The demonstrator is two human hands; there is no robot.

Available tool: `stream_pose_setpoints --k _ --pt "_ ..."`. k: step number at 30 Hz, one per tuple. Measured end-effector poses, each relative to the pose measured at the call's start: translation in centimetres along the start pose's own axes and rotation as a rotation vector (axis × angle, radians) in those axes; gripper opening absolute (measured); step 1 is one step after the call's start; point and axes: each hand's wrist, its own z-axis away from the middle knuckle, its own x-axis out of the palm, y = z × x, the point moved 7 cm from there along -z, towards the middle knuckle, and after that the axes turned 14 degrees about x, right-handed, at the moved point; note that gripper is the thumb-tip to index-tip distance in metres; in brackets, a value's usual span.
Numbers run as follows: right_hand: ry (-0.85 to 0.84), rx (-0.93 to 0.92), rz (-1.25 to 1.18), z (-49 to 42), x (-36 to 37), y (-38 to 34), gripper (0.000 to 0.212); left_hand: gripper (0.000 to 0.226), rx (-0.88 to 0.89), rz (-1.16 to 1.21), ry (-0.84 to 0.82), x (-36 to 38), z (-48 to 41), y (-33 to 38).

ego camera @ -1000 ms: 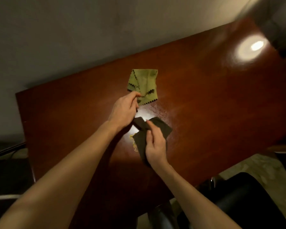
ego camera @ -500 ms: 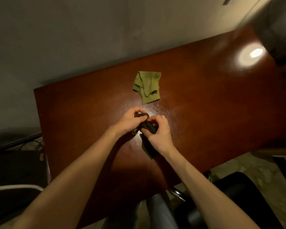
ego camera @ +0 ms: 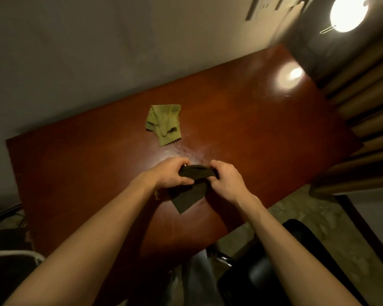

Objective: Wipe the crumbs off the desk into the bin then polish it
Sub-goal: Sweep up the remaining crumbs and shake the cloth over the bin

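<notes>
A glossy reddish-brown wooden bench (ego camera: 241, 138) stands against a grey wall; left hand (ego camera: 170, 173) and right hand (ego camera: 227, 181) pinch a dark brown cloth (ego camera: 189, 191) just above it, fingers clamped on its top edge, near a crumpled green zigzag-edged cloth (ego camera: 165, 123)

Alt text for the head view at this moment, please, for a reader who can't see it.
The left hand and the right hand grip a dark cloth by its bunched upper edge over a reddish-brown desk, and a loose corner points down. A crumpled green cloth lies farther back on the desk.
</notes>
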Motion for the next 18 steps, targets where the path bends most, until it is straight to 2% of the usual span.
stream_pose_setpoints --k 2,4,6,11,15,18 --pt "0.016 0.017 -0.016 0.1 -1.0 1.9 0.024 0.008 0.015 -0.003 0.021 0.6 -1.7 1.1" --pt "0.074 0.041 -0.053 0.2 -2.5 4.0 0.01 0.007 0.03 0.109 0.116 0.9 -3.7 2.8" --pt "0.183 0.08 -0.084 0.2 -4.4 6.5 0.016 0.008 0.063 0.155 0.188 1.3 -6.0 5.1" --pt "0.481 0.098 -0.109 0.8 -8.7 12.8 0.015 0.007 0.246 0.013 0.257 4.1 -13.4 10.9" --pt "0.623 0.21 -0.128 0.0 -11.1 18.8 0.016 0.009 0.324 -0.039 0.318 6.1 -18.7 15.1" --pt "0.658 0.343 -0.056 -1.5 -11.7 22.4 0.013 0.017 0.312 -0.066 0.303 7.4 -22.2 17.2"
